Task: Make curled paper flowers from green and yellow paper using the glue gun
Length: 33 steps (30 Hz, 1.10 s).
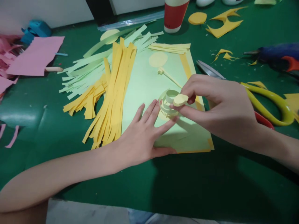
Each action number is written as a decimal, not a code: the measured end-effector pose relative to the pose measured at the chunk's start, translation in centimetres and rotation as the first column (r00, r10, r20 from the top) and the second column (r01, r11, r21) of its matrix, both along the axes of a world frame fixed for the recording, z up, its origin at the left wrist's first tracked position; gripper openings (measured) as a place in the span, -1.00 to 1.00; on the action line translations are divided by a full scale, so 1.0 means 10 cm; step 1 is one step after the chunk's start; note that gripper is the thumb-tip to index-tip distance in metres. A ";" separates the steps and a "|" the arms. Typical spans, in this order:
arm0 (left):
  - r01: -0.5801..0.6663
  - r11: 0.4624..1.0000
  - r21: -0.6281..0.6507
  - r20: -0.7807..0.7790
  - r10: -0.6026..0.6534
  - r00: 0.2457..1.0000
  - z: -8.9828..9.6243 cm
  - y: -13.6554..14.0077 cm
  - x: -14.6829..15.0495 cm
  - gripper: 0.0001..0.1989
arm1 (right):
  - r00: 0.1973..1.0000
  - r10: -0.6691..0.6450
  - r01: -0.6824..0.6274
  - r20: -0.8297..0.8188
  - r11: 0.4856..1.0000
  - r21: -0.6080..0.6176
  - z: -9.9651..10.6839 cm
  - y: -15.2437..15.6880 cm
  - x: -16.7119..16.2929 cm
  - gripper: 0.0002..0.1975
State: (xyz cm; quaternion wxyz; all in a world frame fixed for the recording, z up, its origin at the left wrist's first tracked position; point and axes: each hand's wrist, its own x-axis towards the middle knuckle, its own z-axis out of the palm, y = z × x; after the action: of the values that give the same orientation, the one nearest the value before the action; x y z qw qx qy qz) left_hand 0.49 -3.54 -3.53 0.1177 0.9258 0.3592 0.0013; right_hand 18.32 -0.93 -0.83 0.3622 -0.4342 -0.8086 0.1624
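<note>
My left hand (149, 130) lies with fingers spread on a light green paper sheet (142, 81). Its fingertips touch or rest right beside a coiled green paper strip (165, 109) that stands on a small pale yellow disc. In a pinch between thumb and fingers, my right hand (224, 105) has a small pale yellow paper piece (180, 100) at the coil's right side. Whether that piece touches the coil I cannot tell. Higher on the sheet are a pale yellow paper circle (158, 59) and a thin rolled paper stem (171, 77).
Yellow paper strips (119, 90) and green strips (86, 68) lie left of the sheet. Scissors with yellow handles (271, 99) sit beneath my right hand. A blue glue gun (277, 56), a red and white cup (175, 15) and pink paper (36, 56) stand or lie farther off.
</note>
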 end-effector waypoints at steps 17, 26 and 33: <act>0.005 1.000 -0.002 -0.056 -0.005 0.998 0.00 0.01 0.01 -0.23 | 0.997 0.044 -0.049 -0.062 0.995 -0.085 0.01 0.00 -0.01 -0.81; 0.008 1.000 0.008 -0.066 -0.008 0.998 0.01 0.01 0.03 -0.23 | 0.996 0.048 -0.055 -0.074 0.994 -0.092 0.01 -0.01 0.00 -0.81; 0.007 1.000 0.007 -0.087 -0.006 0.996 0.02 0.00 0.02 -0.22 | 0.996 0.044 -0.051 -0.082 0.995 -0.084 0.00 -0.01 -0.01 -0.81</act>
State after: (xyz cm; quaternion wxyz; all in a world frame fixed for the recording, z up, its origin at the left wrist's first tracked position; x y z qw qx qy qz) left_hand 0.74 -3.49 -3.35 0.0986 0.9265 0.3610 -0.0384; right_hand 18.24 -1.02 -0.81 0.3713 -0.4232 -0.7958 0.2229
